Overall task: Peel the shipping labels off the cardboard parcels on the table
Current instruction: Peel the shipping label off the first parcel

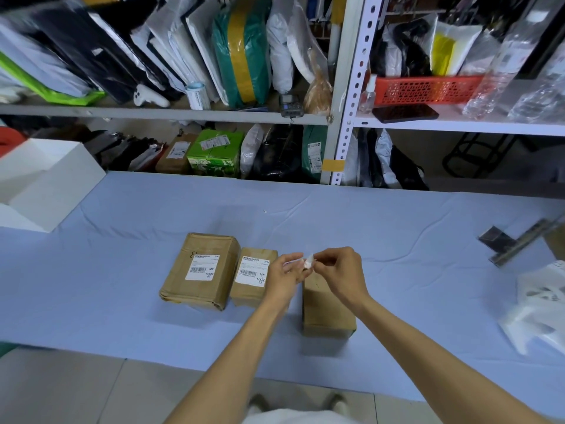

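Three cardboard parcels lie on the blue cloth of the table (pixel 128 304). The left parcel (pixel 198 270) carries a white shipping label (pixel 201 268). A smaller middle parcel (pixel 249 278) also bears a label (pixel 252 271). The right parcel (pixel 327 307) shows a bare brown top. Above it, my left hand (pixel 282 272) and my right hand (pixel 337 272) both pinch a crumpled white peeled label (pixel 307 262) between their fingertips.
A white box (pixel 46 182) stands at the table's left end. A metal bracket (pixel 516 243) and white plastic bags (pixel 538 307) lie at the right. Shelves packed with parcels (pixel 171 113) run behind the table. The floor (pixel 61 390) shows in front.
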A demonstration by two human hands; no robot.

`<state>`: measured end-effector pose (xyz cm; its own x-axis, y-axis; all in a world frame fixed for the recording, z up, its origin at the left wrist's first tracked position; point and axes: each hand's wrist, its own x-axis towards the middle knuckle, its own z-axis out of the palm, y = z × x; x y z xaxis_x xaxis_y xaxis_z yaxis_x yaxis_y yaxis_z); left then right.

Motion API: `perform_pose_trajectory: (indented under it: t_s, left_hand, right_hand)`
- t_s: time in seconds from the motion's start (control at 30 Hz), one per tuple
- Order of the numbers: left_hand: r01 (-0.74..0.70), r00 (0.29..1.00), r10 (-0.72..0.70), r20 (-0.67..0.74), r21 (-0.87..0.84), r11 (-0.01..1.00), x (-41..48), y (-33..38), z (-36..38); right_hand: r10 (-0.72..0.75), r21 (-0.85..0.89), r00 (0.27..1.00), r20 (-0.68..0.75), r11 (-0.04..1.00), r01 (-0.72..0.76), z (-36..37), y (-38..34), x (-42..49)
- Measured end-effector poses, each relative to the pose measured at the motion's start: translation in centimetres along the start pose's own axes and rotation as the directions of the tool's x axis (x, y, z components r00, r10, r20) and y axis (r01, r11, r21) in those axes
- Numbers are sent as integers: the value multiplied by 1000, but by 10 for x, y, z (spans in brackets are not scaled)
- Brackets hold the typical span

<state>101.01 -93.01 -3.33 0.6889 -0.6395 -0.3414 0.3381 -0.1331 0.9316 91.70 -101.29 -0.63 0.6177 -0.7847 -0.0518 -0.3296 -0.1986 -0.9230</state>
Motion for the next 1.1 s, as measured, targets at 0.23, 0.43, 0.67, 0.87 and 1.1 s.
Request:
perform_pose_trajectory:
  t_s: [0.23,0.43,0.67,0.87,1.1]
  left_hand:
    - [-142,987,155,-36,237,961,-1,6,3]
    - [-111,991,122,-52,171,979,7,16,-5]
    - [-90,996,92,-4,180,980,5,31,2]
    - [-31,999,30,-18,-55,998,0,32,10]
    - [-5,1000,2,-17,-140,990,-3,31,15]
  right_hand:
    - [67,133,998,-6,989,-65,-5,2,5]
    - [5,222,983,185,974,-46,-6,-6,0]
    - [-69,72,997,-24,995,71,-7,-12,2]
    - [-103,-109,992,-72,989,95,0,-19,13]
    - [-109,-188,983,-145,979,81,3,-23,15]
